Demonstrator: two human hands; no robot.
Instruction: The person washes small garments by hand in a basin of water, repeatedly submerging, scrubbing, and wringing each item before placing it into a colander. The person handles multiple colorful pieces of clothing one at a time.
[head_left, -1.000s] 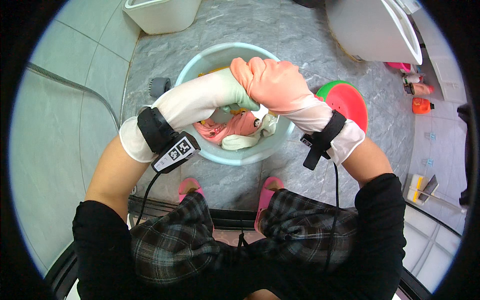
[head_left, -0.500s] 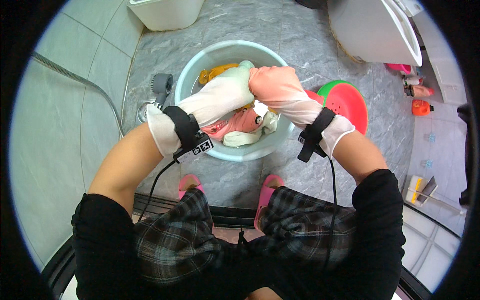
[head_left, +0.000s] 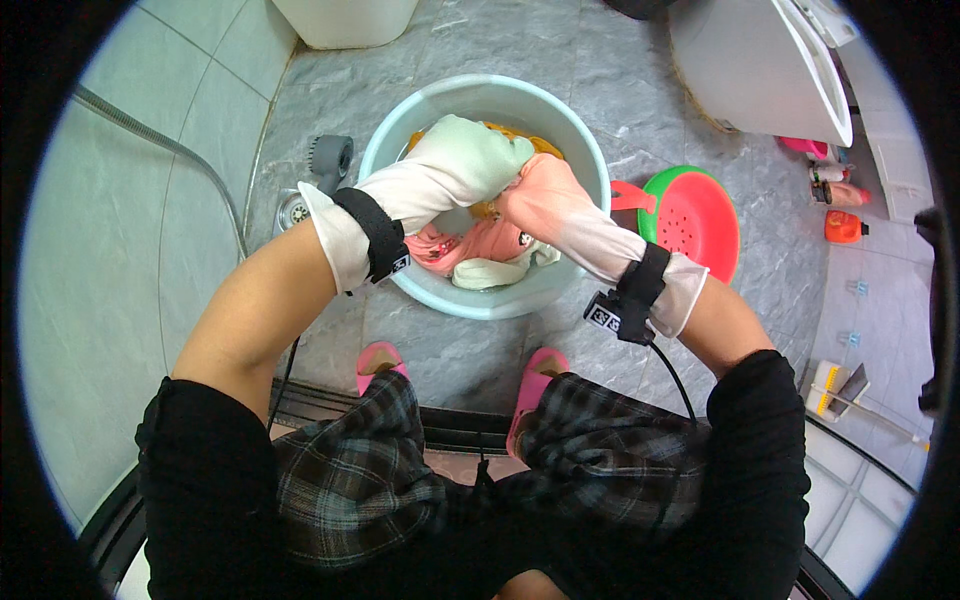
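Note:
Both my hands are inside a pale blue basin on the floor, in long gloves that fade to white at the cuffs. My left hand, in the green glove, is bent over with its fingers curled inward. My right hand, in the coral glove, meets it at the fingertips, also curled. Whatever they grip is hidden between them. Yellow cloth shows behind and below the hands. Nearer me in the basin lie a pink printed garment and a whitish cloth.
A red-and-green colander with a red handle stands right of the basin. A grey shower head lies left, near a round drain and a metal hose. Bottles line the right wall. Pink slippers are at my feet.
My left hand has rolled over, its green back now facing up. The right hand has turned and tipped downward, still against the left. The view has shifted slightly.

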